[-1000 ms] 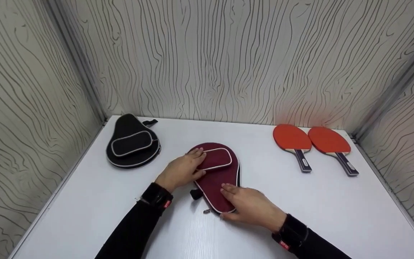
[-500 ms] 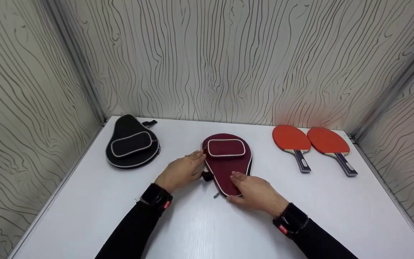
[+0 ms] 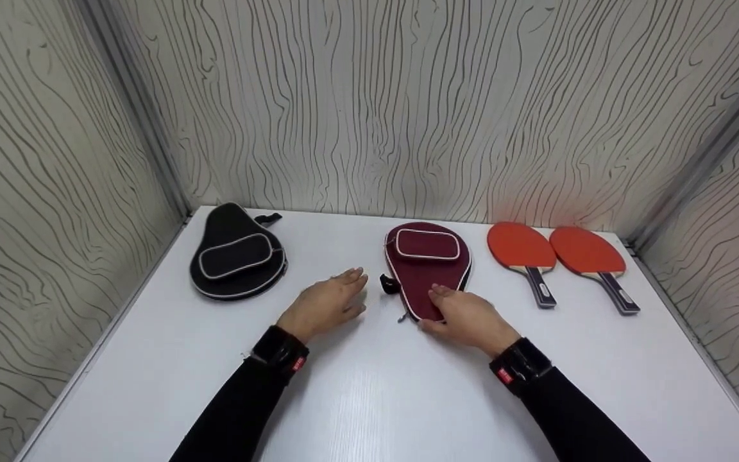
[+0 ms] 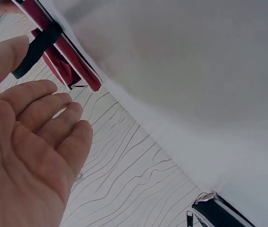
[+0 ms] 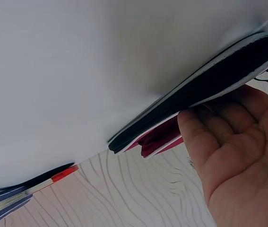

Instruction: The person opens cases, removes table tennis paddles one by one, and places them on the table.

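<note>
A maroon table tennis paddle case (image 3: 424,276) with white piping and a small front pocket lies flat on the white table, its wide end toward the back wall. My right hand (image 3: 472,317) rests on the narrow end, fingers laid over the top face and thumb at the tip. In the right wrist view, those fingers (image 5: 209,123) lie over the case's face beside its black side edge (image 5: 195,90). To the left of the case, my left hand (image 3: 326,305) is apart from it, holding nothing. Near its thumb in the left wrist view is the case's black strap (image 4: 38,49).
A black paddle case (image 3: 235,256) with white piping lies at the back left. Two table tennis paddles, the left one (image 3: 520,247) and the right one (image 3: 587,251), lie side by side at the back right, red faces up. Wood-grain patterned walls (image 3: 356,115) border the table.
The maroon case has slid away from me and to the right, with my right hand on it. My left hand lay on its pocket earlier and is now off it.
</note>
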A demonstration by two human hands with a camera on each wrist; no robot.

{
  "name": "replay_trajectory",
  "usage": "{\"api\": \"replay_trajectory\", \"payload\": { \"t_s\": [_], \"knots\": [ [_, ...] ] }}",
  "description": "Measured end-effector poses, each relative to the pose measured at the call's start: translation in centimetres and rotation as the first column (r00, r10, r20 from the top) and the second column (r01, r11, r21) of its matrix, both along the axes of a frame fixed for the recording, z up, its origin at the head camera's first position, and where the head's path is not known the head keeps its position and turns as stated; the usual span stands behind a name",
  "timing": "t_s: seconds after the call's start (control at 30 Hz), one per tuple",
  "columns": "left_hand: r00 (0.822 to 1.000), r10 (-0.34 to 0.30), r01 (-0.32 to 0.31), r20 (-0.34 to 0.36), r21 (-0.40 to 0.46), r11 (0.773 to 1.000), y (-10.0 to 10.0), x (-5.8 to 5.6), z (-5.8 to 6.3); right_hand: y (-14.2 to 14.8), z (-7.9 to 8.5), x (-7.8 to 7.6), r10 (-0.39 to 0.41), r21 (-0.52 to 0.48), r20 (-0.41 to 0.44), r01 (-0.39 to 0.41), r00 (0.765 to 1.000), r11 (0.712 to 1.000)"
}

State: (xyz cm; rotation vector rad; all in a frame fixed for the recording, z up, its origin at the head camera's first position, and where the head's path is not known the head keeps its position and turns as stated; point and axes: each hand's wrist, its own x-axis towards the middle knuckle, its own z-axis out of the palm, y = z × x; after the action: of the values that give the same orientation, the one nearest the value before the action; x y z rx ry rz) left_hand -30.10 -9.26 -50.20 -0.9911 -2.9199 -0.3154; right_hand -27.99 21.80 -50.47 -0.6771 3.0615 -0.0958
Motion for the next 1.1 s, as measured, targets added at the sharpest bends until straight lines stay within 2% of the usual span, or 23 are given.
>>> {"api": "replay_trajectory", "payload": {
  "t_s": [0.47,0.83,1.1],
  "knots": [
    [1.0,0.028,-0.028,-0.008,-0.001,1.0,-0.1,0.2,0.3,1.8,0.5,-2.5,-0.05,-0.012,0.056,0.051,0.997,0.999],
    [0.999,0.043,-0.043,0.022,0.018,0.999,-0.5,-0.2,0.7,2.1,0.7,-2.6,-0.062,-0.012,0.086,0.063,0.994,0.998],
    [0.996,0.084,-0.085,0.02,0.044,0.995,-1.8,-0.4,1.7,3.2,0.6,-2.6,-0.063,-0.032,0.087,0.066,0.994,0.997]
  ]
}}
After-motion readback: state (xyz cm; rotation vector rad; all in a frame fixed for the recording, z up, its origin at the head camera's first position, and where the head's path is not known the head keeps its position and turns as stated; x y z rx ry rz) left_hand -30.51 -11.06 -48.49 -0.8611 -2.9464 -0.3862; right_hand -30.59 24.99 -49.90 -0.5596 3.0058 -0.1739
